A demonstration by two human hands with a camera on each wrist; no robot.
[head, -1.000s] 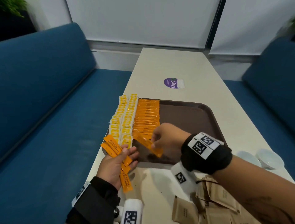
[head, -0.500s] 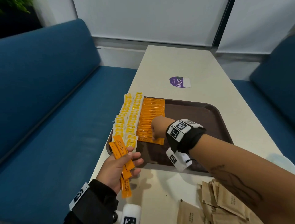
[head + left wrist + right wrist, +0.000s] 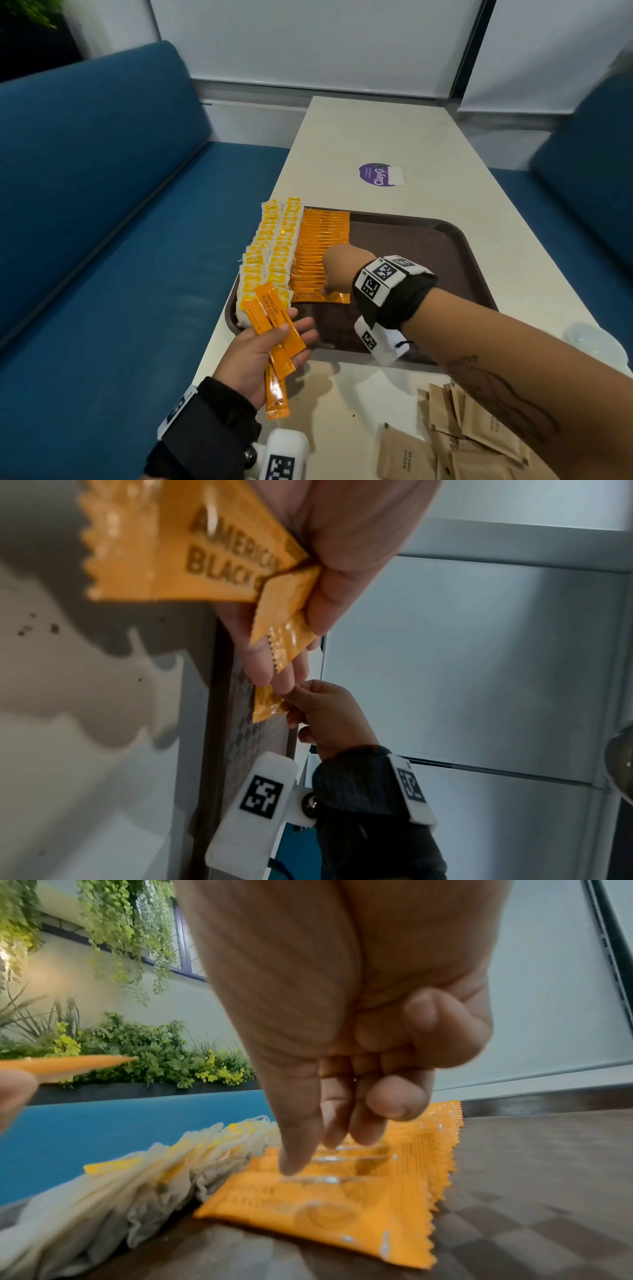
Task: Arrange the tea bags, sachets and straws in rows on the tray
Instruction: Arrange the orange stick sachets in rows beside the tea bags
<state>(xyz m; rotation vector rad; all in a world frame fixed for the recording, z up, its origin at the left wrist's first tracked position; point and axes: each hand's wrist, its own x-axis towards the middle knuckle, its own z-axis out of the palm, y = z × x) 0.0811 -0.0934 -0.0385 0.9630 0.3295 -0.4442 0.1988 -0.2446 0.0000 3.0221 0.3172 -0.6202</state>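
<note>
At the brown plastic tray's (image 3: 445, 240) near-left corner, an orange coffee sachet (image 3: 322, 296) has just been laid down, extending the row; the right hand (image 3: 337, 270), fingers loosely curled, presses it flat, while more sachets (image 3: 274, 329) are gripped by the left hand (image 3: 263, 353).

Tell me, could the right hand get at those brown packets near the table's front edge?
Probably yes: the brown packets lie uncovered just under the right forearm, and the right hand holds nothing, only touching the orange row.

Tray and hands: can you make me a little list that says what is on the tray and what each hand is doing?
tray: brown, on the white table
tea bags: two rows along the tray's left edge
orange coffee sachets: one overlapping row beside the tea bags
left hand: holds a few spare orange sachets near the tray's front-left corner
right hand: fingertips press the nearest sachet of the row
brown sachets: loose pile on the table, off the tray
</note>
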